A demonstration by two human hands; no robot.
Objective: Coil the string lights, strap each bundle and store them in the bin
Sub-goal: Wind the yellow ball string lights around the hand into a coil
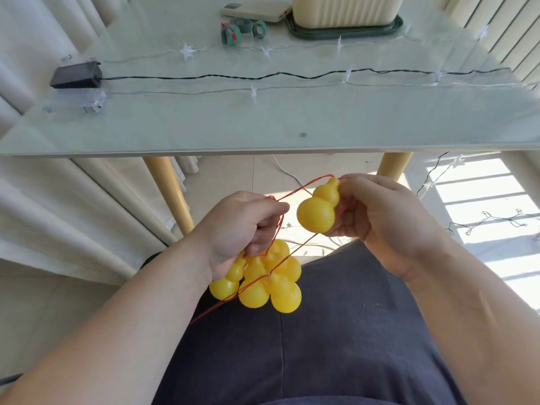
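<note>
Two closed hands — left hand [239, 226] on gourd bundle [263, 283], right hand [380, 217] on one gourd [318, 207].

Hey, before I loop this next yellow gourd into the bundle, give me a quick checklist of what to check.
1. Left hand has a grip on the coiled gourd bundle: ok.
2. Right hand holds the single gourd: ok.
3. Red wire between the hands free of knots: ok.
4. Trailing wire far end clear: cannot tell, it leaves over the lap.
5. Straps ready on the table: ok, beside the bin.
6. Bin open: cannot tell, its top is out of view.
</note>
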